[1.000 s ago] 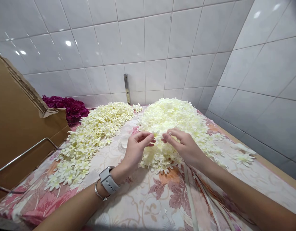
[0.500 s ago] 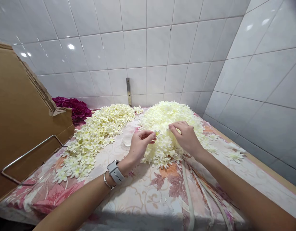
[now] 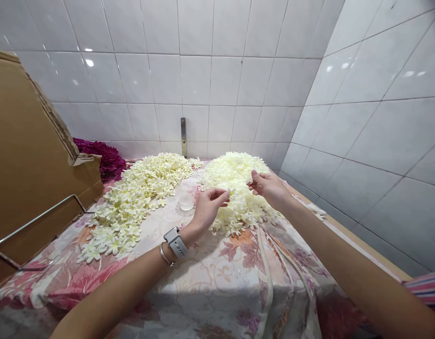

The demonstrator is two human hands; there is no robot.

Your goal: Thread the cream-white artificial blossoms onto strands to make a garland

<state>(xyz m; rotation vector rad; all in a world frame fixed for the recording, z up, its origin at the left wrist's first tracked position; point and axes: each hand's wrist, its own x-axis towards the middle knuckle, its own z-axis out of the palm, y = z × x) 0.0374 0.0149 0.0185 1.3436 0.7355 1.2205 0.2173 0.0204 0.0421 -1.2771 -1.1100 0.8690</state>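
My left hand (image 3: 211, 206), with a watch (image 3: 175, 241) and a bangle at the wrist, is closed in a pinch. A small white artificial flower (image 3: 232, 192) shows at its fingertips, in front of the right-hand flower pile (image 3: 238, 162). My right hand (image 3: 269, 188) is a little to the right, above the edge of the same pile. Its fingers are curled with the thumb up, and whatever lies between them is too small to make out. Beside my left hand stands a small clear cup (image 3: 186, 201) on the flowered tablecloth (image 3: 189, 287).
A second heap of cream flowers (image 3: 132, 197) spreads on the left. Behind it lie purple flowers (image 3: 111, 160). A cardboard box (image 3: 37, 155) and a bent metal wire frame (image 3: 37, 219) stand far left. Pale strips (image 3: 265, 263) hang over the front edge. Tiled walls close off the back and right.
My right hand has turned over, thumb now upward, and drawn slightly away from my left hand. My left hand keeps its pinch on the flower. The view has shifted to the right.
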